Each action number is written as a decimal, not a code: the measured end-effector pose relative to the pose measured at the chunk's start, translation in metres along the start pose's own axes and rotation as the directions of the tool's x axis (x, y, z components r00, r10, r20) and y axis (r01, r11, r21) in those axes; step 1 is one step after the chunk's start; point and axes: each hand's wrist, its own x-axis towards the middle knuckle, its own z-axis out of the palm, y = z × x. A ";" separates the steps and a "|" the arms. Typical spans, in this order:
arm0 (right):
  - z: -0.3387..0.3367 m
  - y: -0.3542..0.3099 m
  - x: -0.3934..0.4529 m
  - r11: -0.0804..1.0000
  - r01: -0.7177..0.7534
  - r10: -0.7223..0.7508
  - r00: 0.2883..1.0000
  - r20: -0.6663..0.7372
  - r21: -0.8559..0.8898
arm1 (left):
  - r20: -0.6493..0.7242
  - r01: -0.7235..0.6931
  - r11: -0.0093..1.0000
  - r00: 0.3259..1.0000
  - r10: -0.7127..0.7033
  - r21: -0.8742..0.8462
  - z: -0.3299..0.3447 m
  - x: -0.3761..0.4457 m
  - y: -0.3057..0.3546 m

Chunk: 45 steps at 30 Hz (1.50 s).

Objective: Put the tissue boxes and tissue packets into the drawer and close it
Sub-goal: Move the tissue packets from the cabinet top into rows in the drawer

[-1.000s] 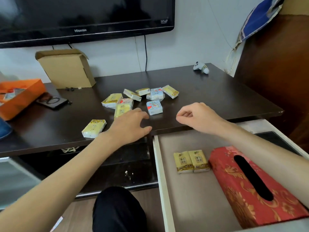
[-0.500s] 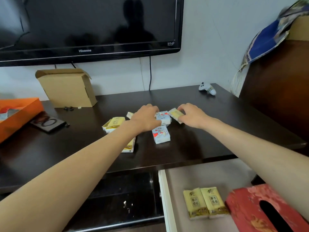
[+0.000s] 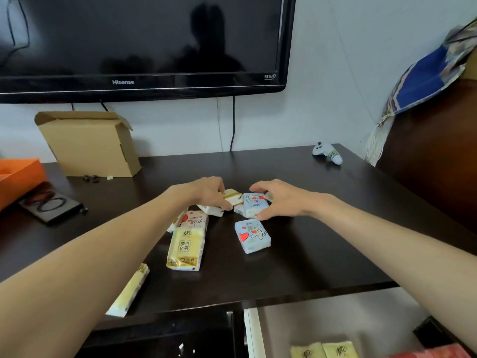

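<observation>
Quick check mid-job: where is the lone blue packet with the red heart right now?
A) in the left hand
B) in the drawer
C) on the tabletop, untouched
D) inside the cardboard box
C: the blue packet lies flat on the dark tabletop, nearer than both hands, neither touching it.

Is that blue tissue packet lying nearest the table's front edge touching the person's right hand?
Apart. The head view shows dark tabletop between the blue packet and the right hand, whose fingers curl over other packets farther back.
</observation>
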 end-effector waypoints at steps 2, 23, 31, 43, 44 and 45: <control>0.000 0.000 -0.003 0.999 0.014 -0.016 0.998 -0.052 -0.036 | -0.032 -0.001 0.999 0.999 0.000 -0.039 0.000 -0.005 0.000; 0.019 0.009 -0.217 0.993 0.111 -0.098 0.963 -0.251 0.041 | -0.353 -0.348 0.931 0.889 0.291 -0.111 0.060 -0.215 0.087; 0.081 0.030 -0.316 0.998 0.033 -0.038 0.996 -0.080 -0.059 | -0.149 -0.431 0.897 0.898 0.415 -0.096 0.157 -0.285 0.134; 0.113 0.024 -0.341 0.860 0.223 -0.193 0.975 0.113 -0.459 | -0.062 -0.478 0.846 0.861 0.504 0.237 0.217 -0.300 0.153; 0.113 0.022 -0.340 0.853 0.226 -0.191 0.974 0.122 -0.470 | -0.052 -0.472 0.847 0.866 0.497 0.244 0.217 -0.300 0.153; 0.112 0.021 -0.339 0.847 0.225 -0.185 0.974 0.130 -0.482 | -0.045 -0.469 0.846 0.868 0.494 0.254 0.218 -0.300 0.153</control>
